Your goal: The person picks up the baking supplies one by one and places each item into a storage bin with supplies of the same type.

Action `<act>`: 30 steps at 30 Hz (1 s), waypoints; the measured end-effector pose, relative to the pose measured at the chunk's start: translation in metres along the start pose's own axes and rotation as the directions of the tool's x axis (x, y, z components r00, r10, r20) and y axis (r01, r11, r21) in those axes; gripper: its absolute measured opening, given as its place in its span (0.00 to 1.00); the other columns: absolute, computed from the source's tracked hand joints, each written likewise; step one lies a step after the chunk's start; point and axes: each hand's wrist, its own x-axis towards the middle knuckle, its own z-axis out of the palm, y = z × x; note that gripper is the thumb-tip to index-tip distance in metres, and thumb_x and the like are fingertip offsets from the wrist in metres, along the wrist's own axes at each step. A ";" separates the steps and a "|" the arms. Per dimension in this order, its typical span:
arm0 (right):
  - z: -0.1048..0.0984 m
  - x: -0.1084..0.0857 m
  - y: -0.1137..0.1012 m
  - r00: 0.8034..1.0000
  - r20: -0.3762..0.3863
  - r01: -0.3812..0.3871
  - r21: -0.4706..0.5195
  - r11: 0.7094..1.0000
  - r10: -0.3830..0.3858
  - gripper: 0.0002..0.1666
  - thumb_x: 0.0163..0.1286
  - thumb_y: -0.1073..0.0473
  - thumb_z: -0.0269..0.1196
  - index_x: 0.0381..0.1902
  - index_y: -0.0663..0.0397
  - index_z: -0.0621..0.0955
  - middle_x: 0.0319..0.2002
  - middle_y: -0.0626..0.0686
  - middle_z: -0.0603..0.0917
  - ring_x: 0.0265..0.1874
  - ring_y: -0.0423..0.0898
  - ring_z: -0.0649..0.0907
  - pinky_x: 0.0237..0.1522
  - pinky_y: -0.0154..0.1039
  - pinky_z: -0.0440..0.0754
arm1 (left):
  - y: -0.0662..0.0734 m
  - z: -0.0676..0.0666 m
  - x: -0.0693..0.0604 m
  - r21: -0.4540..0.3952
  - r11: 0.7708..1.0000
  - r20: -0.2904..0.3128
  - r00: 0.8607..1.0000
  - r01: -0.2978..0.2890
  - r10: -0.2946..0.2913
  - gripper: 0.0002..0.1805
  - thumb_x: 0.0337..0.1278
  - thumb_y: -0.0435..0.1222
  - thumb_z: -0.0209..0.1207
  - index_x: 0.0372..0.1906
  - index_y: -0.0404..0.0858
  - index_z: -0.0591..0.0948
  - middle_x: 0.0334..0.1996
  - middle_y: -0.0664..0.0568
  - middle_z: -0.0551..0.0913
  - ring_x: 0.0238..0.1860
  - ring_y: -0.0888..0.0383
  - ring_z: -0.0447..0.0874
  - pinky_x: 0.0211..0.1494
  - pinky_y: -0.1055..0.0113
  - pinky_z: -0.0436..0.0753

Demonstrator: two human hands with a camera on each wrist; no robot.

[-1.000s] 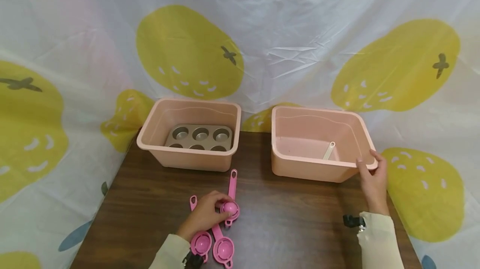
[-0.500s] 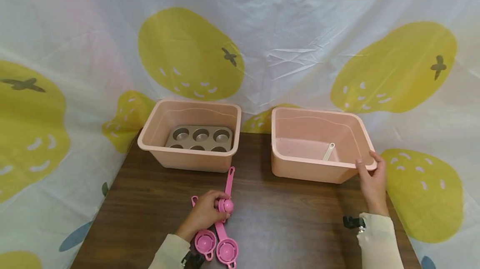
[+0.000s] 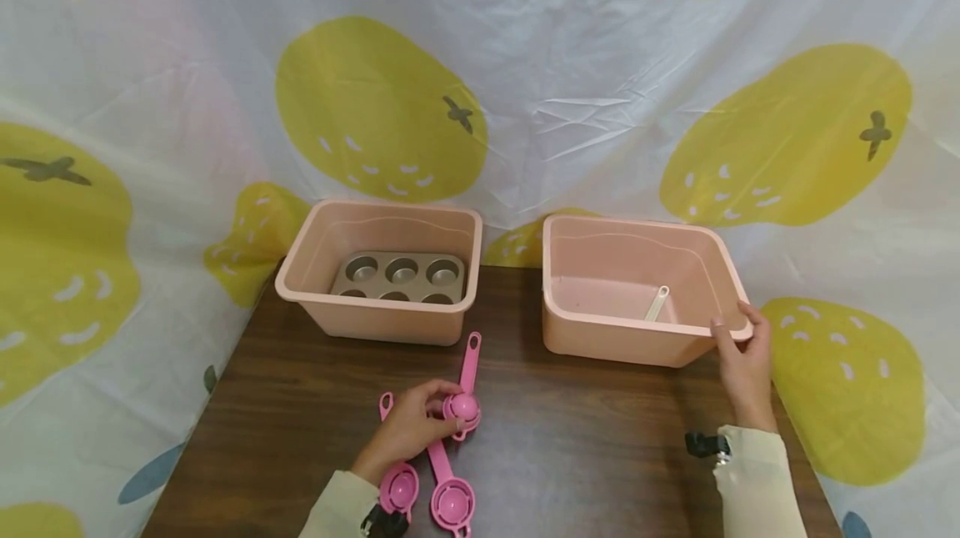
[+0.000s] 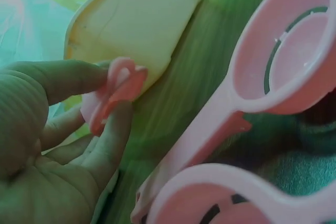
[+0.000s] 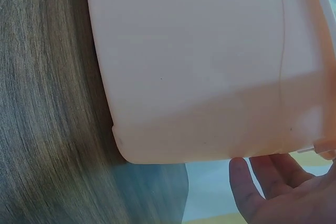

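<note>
My left hand (image 3: 412,425) pinches a pink egg separator (image 3: 465,409) by its round cup, between thumb and fingers. The separator's slotted handle points toward the back of the table. In the left wrist view the fingertips grip a pink rim seen nearly edge-on. Two more pink egg separators lie by the left wrist: one (image 3: 400,486) is partly covered by the hand and sleeve, the other (image 3: 453,505) shows its whole cup. My right hand (image 3: 748,367) holds the front right corner of the right pink bin (image 3: 622,339), thumb over the rim and fingers outside.
A second pink bin (image 3: 382,323) stands at the back left with a muffin tin (image 3: 385,278) in it. Inside the right bin lies a small pale handle (image 3: 657,303). Both bins stand on the dark wooden table (image 3: 585,438), before a lemon-patterned curtain (image 3: 570,46).
The held egg separator tilted left, then swung back slightly right, its cup now turned more upward. The separators under the left wrist shifted slightly. The right hand stays on the bin's corner.
</note>
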 end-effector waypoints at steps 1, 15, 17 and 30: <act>0.000 0.000 0.000 1.000 0.002 -0.003 0.001 1.000 0.003 0.38 0.78 0.54 0.62 0.81 0.48 0.63 0.72 0.55 0.68 0.55 0.34 0.73 0.50 0.18 0.71 | 0.000 0.000 0.000 -0.005 1.000 0.001 1.000 -0.004 0.004 0.25 0.59 0.36 0.76 0.61 0.40 0.82 0.42 0.48 0.90 0.40 0.52 0.89 0.37 0.69 0.87; -0.007 0.003 -0.005 0.996 0.060 -0.070 0.095 0.993 0.064 0.40 0.76 0.56 0.67 0.80 0.47 0.64 0.61 0.44 0.72 0.47 0.32 0.78 0.39 0.20 0.83 | 0.013 0.003 -0.006 -0.114 0.988 -0.005 0.995 -0.103 0.103 0.26 0.62 0.37 0.74 0.64 0.39 0.81 0.57 0.40 0.86 0.49 0.58 0.90 0.49 0.69 0.89; -0.009 0.003 -0.006 0.994 0.075 -0.085 0.099 0.991 0.078 0.41 0.76 0.55 0.67 0.81 0.46 0.63 0.65 0.47 0.72 0.47 0.32 0.78 0.40 0.20 0.83 | 0.017 0.003 -0.007 -0.115 0.986 -0.017 0.993 -0.121 0.120 0.26 0.62 0.35 0.74 0.64 0.40 0.81 0.58 0.40 0.86 0.50 0.59 0.89 0.50 0.69 0.89; -0.018 0.006 -0.007 0.985 0.126 -0.130 0.129 0.983 0.114 0.42 0.75 0.56 0.69 0.81 0.42 0.64 0.62 0.47 0.76 0.46 0.30 0.80 0.37 0.23 0.84 | 0.042 0.007 -0.004 -0.107 0.981 -0.033 0.987 -0.162 0.160 0.26 0.62 0.39 0.75 0.64 0.45 0.82 0.59 0.45 0.86 0.56 0.47 0.89 0.53 0.69 0.89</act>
